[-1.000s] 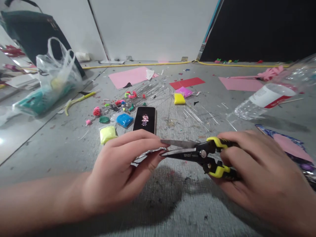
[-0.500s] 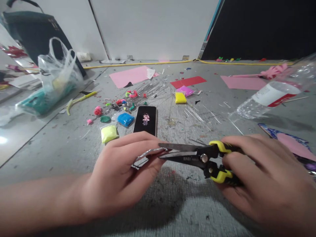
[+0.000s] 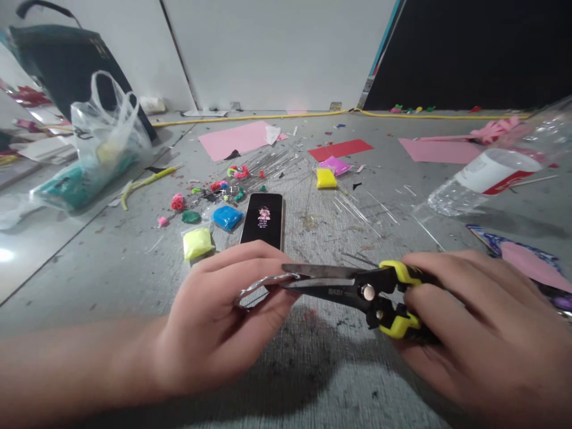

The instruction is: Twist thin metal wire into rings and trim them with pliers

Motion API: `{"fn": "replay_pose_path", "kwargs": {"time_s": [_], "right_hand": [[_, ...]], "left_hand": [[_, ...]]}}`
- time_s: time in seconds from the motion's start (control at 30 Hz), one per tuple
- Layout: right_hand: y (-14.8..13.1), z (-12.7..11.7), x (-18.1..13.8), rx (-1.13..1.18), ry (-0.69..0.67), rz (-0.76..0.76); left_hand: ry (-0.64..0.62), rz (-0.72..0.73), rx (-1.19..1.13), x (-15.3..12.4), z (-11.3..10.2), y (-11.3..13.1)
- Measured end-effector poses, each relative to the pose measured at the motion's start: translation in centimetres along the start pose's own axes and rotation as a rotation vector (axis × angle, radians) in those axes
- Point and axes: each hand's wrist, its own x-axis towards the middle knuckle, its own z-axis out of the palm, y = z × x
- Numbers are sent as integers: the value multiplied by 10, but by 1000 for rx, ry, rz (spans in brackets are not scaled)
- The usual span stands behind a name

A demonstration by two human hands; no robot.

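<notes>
My left hand is closed on a twisted silver wire, which loops out of the palm and ends near the fingertips. My right hand grips black-and-yellow scissors by the handles. Their dark blades point left and stand slightly apart, with the tip of the wire between them, close to my left fingertips. A phone with a lit clock lies just beyond my left hand. Beside it rest a blue clay packet and a pale yellow one.
Loose thin wires and coloured clay bits are scattered farther back. A clear plastic bottle lies tilted at the right. Pink paper and red paper lie behind, and a plastic bag stands at the left.
The scissors have shifted slightly left, their blades reaching a little farther over the left fingertips. Both hands keep their holds.
</notes>
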Motion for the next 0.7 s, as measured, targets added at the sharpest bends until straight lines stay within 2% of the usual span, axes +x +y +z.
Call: {"fn": "replay_pose_path", "kwargs": {"time_s": [0.17, 0.33, 0.7], "right_hand": [[-1, 0, 3, 25, 29, -1], [0, -2, 4, -3, -2, -37], [-8, -4, 12, -25, 43, -52]], "left_hand": [[-16, 18, -28, -1, 0, -4], [-3, 33, -13, -2, 1, -6], [11, 22, -19, 0, 6, -1]]}}
